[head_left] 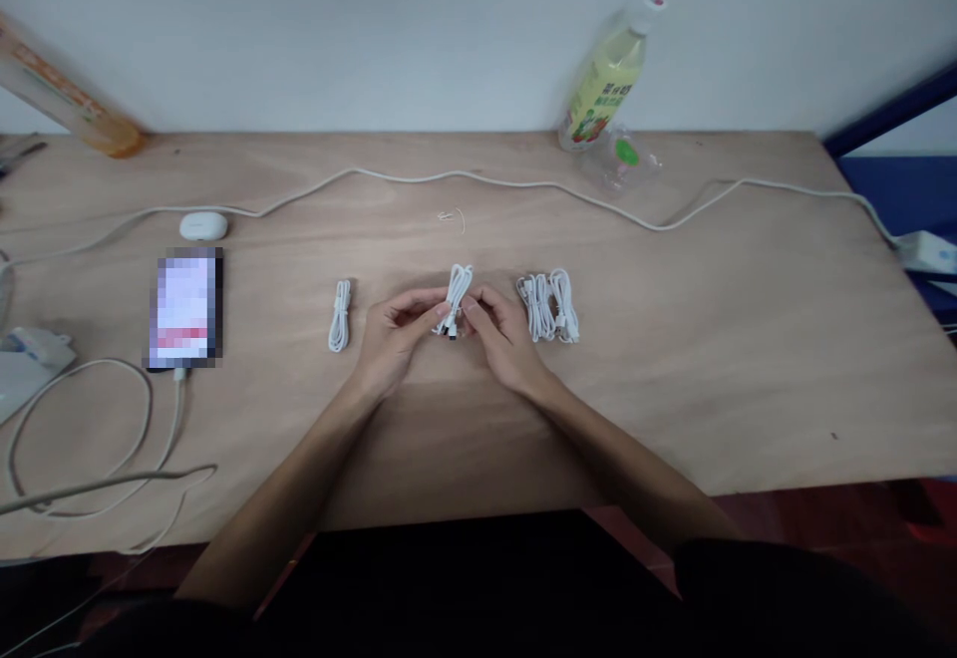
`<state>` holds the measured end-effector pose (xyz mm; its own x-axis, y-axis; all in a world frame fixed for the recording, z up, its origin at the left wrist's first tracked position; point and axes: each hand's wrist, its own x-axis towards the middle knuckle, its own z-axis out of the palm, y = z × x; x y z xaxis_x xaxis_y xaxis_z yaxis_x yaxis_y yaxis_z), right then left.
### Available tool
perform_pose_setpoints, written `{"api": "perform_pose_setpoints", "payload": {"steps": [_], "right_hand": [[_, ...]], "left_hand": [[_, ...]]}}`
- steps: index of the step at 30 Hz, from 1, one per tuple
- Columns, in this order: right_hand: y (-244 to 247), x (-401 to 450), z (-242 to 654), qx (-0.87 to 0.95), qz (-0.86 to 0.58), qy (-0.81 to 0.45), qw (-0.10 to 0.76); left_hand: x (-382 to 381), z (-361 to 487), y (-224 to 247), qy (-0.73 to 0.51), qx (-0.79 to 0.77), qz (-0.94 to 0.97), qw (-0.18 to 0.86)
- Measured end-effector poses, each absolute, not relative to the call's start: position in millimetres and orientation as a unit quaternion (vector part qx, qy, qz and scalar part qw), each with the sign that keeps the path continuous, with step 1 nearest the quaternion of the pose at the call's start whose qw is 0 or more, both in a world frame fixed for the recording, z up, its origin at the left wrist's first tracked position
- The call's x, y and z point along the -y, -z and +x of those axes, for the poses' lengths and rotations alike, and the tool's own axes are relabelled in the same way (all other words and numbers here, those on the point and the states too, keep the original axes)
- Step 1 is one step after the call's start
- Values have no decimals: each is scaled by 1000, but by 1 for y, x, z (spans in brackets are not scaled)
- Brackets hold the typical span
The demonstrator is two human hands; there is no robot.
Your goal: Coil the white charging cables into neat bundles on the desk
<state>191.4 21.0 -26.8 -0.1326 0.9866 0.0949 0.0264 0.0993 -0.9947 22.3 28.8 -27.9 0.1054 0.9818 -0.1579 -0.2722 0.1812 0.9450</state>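
The wooden tabletop [673,359] carried everything, and one long white power cord [419,177] snaked across its far side toward a power strip [927,251] at the right edge. Two bottles were at the wall: a yellow-green drink bottle [607,75] stood upright, and a clear empty bottle [620,160] lay just beside its base. One phone [184,309] lay at the left with a charging cable [90,439] looping from its near end, and one white earbud case [203,226] sat just beyond it.

The left hand [393,334] and right hand [504,334] met at the middle of the tabletop, both closed with pinching fingertips on the near end of one folded white cable [458,294]. One coiled cable [340,316] lay alone to the left, near the left hand. A cluster of bundled cables [549,306], apparently three, lay just right of the right hand.
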Motion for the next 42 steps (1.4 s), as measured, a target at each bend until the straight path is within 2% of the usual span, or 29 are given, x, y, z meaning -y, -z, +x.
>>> {"api": "perform_pose_setpoints", "payload": {"steps": [6,11,17,23,27,33,42], "right_hand": [[25,-24,191,532,-448,-546,468],[23,-25,193,461,-432,-637,441],[12,-28,202,359,-416,-753,362],[9,-35,213,342,-388,-798,309],[11,-35,212,353,-399,-782,324],[18,-30,200,375,-466,-682,421],[25,-25,195,465,-464,-601,455]], "left_hand": [[-29,22,28,-499,-440,406,627],[-29,21,29,-492,-444,423,618],[-29,19,31,-493,-442,429,615],[-29,18,31,-493,-438,427,618],[-29,20,28,-499,-430,423,622],[-29,21,28,-509,-439,412,615],[-30,23,27,-529,-452,411,590]]}}
